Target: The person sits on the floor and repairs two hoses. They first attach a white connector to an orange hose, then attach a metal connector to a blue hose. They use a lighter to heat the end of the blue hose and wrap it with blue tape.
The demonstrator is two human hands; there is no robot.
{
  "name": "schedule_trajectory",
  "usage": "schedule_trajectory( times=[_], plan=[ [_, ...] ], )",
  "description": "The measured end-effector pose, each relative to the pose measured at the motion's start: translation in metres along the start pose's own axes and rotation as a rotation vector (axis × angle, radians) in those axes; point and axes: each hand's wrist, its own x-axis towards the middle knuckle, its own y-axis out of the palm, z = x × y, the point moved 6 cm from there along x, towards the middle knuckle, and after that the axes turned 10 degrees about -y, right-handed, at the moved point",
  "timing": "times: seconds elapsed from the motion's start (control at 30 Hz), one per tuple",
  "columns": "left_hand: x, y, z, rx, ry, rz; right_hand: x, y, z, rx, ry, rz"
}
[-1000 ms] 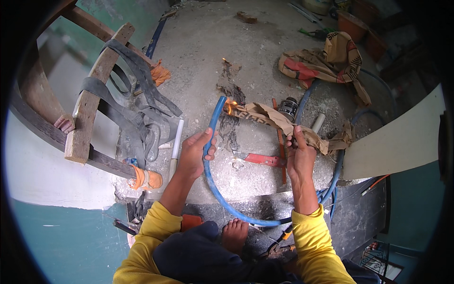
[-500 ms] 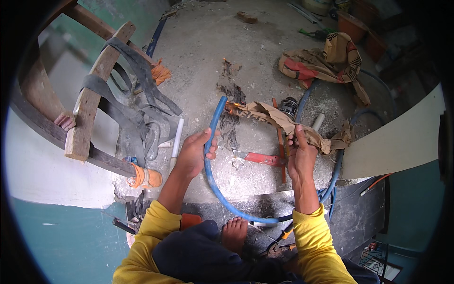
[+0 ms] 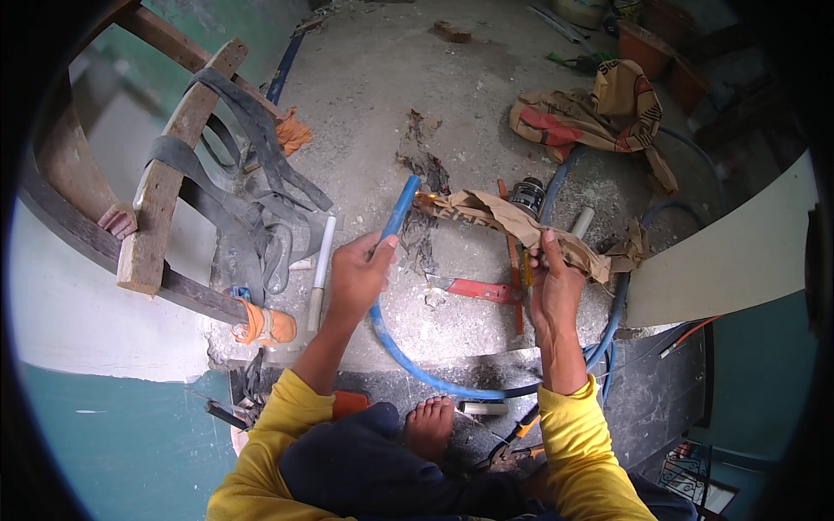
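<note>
My left hand (image 3: 360, 271) is closed round a blue hose (image 3: 401, 207) just below its end, which points up and away from me. From there the hose loops down over the step and round to the right. In my right hand (image 3: 556, 282) is a strip of torn brown paper (image 3: 486, 211), pinched with the thumb on top. A small flame (image 3: 428, 196) burns at the paper's left tip, right beside the hose end. Below the paper, a red-handled knife (image 3: 480, 290) lies on the floor. A dark round can (image 3: 527, 193) stands behind the paper.
Charred paper scraps (image 3: 424, 165) lie beyond my hands. At left are a wooden frame (image 3: 156, 204) with grey rubber straps (image 3: 261, 165) and a white pipe (image 3: 323, 260). A crumpled paper sack (image 3: 591, 122) sits at far right. Pliers (image 3: 512, 445) lie near my foot (image 3: 430, 427).
My left hand has turned over on the hose, its back now facing up. The flame on the paper looks smaller. My right hand has hardly moved.
</note>
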Motion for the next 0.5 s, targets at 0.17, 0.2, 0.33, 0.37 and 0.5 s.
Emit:
schedule_trajectory(
  times=[0.17, 0.2, 0.33, 0.37, 0.5],
  plan=[
    [0.002, -0.005, 0.000, 0.170, 0.201, -0.087, 0.000, -0.004, 0.002, -0.024, 0.005, -0.033],
    [0.002, -0.005, -0.001, 0.200, 0.243, -0.100, 0.000, -0.003, 0.004, -0.021, 0.007, -0.031],
    [0.003, -0.004, 0.000, 0.223, 0.289, -0.126, -0.001, -0.002, 0.005, -0.021, -0.009, -0.021],
    [0.003, -0.004, -0.002, 0.243, 0.316, -0.131, 0.003, -0.008, 0.001, -0.010, -0.010, -0.023],
    [0.000, -0.003, -0.006, 0.289, 0.320, -0.127, 0.003, -0.010, 0.000, -0.029, -0.007, -0.005]
  ],
)
